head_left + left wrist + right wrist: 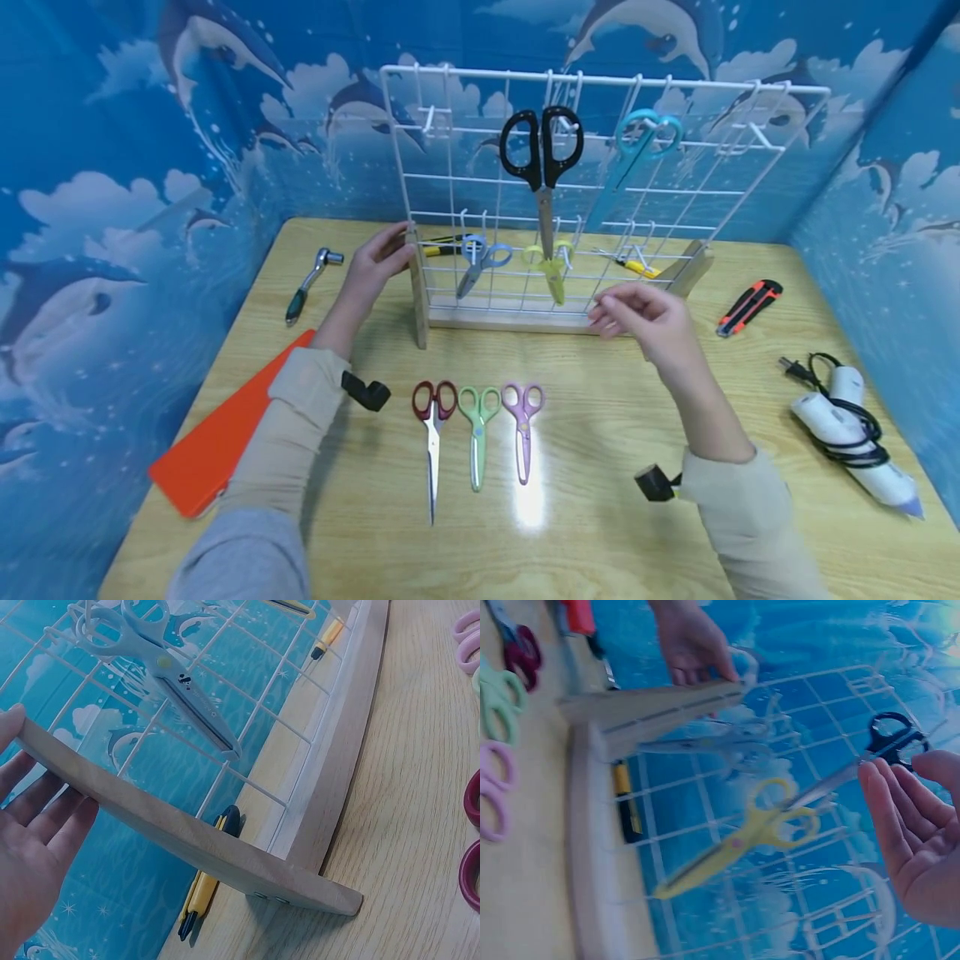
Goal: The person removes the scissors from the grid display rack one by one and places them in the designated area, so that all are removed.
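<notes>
The sleeves (288, 442) are wrinkled and beige, the left topped by grey fabric (243, 554), and the wrist cameras (366, 392) are black.

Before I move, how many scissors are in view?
7: black pair, teal pair, blue pair and yellow pair hanging on the wire rack; red pair, green pair and purple pair on the table.

Matt wooden rack upright (157, 816); glossy metal scissor blades (432, 460)

The left hand (379, 253) grips at ten o'clock; the right hand (642, 315) hovers at three, fingers (886, 814) loosely bent, forearm (705, 408) angled toward eleven.
</notes>
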A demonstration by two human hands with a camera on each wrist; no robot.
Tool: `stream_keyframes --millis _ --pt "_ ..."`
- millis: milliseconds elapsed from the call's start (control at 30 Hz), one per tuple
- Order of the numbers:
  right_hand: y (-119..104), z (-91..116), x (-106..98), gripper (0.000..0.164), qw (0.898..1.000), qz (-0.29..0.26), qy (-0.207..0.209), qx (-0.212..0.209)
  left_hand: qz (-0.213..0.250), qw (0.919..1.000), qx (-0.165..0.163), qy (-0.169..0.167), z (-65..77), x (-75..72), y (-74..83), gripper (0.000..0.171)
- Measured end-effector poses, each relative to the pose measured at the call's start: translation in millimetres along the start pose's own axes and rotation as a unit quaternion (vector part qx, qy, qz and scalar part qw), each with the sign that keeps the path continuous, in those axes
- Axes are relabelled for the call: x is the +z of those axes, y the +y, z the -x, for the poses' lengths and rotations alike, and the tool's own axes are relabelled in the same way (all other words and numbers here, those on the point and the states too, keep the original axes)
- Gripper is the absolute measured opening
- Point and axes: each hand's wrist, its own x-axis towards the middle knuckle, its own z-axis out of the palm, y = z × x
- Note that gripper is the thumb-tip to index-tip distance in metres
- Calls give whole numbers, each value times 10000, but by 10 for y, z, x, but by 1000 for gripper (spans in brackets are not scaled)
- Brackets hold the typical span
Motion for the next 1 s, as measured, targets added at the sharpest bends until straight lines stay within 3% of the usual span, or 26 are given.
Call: stream_keyframes --millis 33,67,100,167,367,633,833,1000 --pt "-77 -59 -14 16 9996 -199 146 -163 4 10000 -2 6 -1 -3 0 50" --pt "-342 -101 79 16 9989 -140 385 -230 11 10000 -1 13 -1 -4 1 50" --pt "-396 -160 65 16 9976 -285 536 -338 21 10000 1 27 -1 -6 0 50" --pt "-477 -266 38 18 9948 -306 861 -449 33 10000 13 13 -4 -5 -2 50" --pt "-579 -515 -10 27 9862 298 1553 -500 22 10000 15 -44 -12 -5 -15 52" --pt "-561 -676 19 32 9838 271 1743 -329 -38 10000 28 -49 -4 -8 -20 52" --pt "-543 -720 74 28 9843 83 1746 -244 -329 9994 -88 -8 54 17 90 53" --pt "-547 -763 96 25 9816 178 1895 -166 -696 9974 167 17 113 42 192 51"
